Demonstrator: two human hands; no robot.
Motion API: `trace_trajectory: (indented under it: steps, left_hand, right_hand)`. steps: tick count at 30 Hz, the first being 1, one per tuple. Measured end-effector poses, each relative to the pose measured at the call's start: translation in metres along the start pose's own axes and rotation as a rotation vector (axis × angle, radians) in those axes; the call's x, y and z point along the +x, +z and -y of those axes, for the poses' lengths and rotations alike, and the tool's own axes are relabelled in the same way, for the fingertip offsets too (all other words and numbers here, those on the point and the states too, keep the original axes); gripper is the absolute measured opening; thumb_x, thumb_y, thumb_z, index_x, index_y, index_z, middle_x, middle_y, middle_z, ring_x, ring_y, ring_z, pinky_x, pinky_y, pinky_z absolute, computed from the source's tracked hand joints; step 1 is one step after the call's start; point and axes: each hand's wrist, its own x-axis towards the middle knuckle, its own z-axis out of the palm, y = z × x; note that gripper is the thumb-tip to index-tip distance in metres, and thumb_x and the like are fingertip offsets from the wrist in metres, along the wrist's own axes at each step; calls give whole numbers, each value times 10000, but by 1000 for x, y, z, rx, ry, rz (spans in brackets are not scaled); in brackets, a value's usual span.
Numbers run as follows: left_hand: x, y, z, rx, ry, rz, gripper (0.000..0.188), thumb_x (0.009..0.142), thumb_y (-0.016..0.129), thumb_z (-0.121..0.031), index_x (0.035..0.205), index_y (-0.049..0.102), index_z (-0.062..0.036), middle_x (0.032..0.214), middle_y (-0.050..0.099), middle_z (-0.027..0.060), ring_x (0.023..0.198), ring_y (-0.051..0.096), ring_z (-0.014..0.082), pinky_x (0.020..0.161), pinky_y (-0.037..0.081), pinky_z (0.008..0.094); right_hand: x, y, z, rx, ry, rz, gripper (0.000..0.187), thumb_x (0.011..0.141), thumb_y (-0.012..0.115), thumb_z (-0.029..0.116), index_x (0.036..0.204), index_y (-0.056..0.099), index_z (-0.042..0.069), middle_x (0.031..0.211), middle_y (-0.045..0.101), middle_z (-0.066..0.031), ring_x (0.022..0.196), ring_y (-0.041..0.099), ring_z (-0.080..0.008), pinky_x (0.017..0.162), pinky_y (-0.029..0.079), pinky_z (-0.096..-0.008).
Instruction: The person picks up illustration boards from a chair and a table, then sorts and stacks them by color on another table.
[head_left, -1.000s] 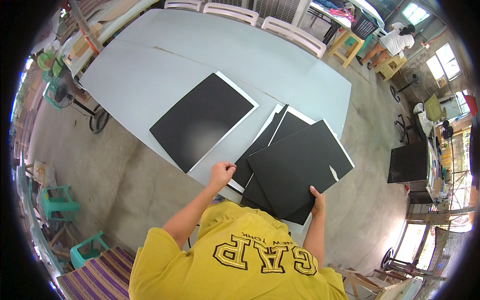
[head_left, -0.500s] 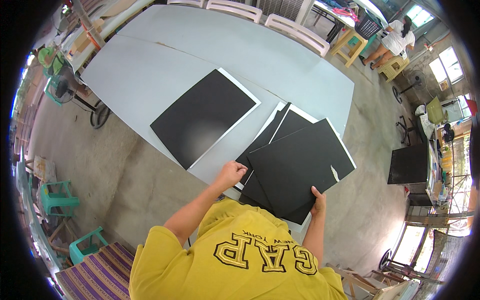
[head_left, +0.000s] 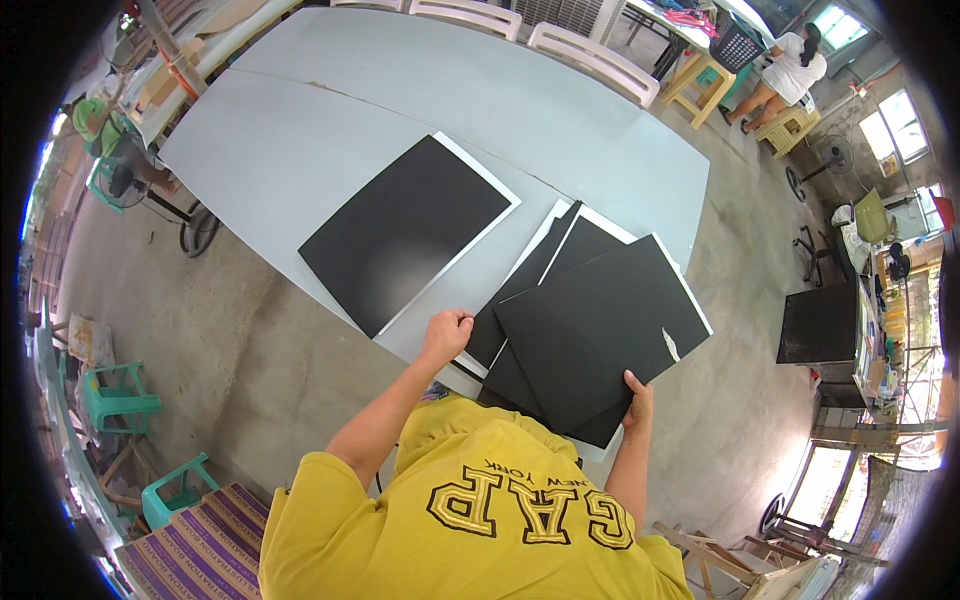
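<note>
Several black sheets [head_left: 590, 330] lie fanned between my hands on the grey worktop [head_left: 300, 150]. My left hand [head_left: 447, 335] is curled on their left edge; my right hand [head_left: 637, 398] pinches the near edge. Beyond my left hand lies a single black sheet [head_left: 405, 230].
</note>
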Motion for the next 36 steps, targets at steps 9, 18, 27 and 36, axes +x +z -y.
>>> trace_trajectory:
  steps: [9,18,27,36]
  left_hand:
    - [-45,-29,-89,-557,-82,355,317,711,617,-69,1001,506,-10,895,567,81,820,555,155,738,455,288]
    - [-125,-20,-256,-682,656,885,326,747,559,-44,1051,444,-24,895,510,103,798,554,205,700,485,297]
    - [-172,14,-278,-739,944,866,370,753,569,-66,1072,400,15,923,460,145,775,517,267,683,437,327]
    - [-186,28,-275,-686,1039,909,376,736,555,-39,1071,397,23,928,453,167,895,481,310,738,426,346]
  right_hand:
    - [9,-14,-7,155,144,-11,514,753,600,216,1176,421,-17,1084,532,-162,979,528,-312,876,416,-418]
    - [-16,-7,20,585,11,361,553,782,583,310,1196,407,-13,1121,516,-164,1025,503,-323,896,399,-434]
    - [5,5,26,1125,-103,740,553,779,588,304,1195,408,-13,1132,509,-163,1036,496,-320,900,398,-432]
    - [12,-1,22,1140,-107,709,554,777,593,299,1194,408,-14,1143,503,-162,1048,488,-317,905,396,-431]
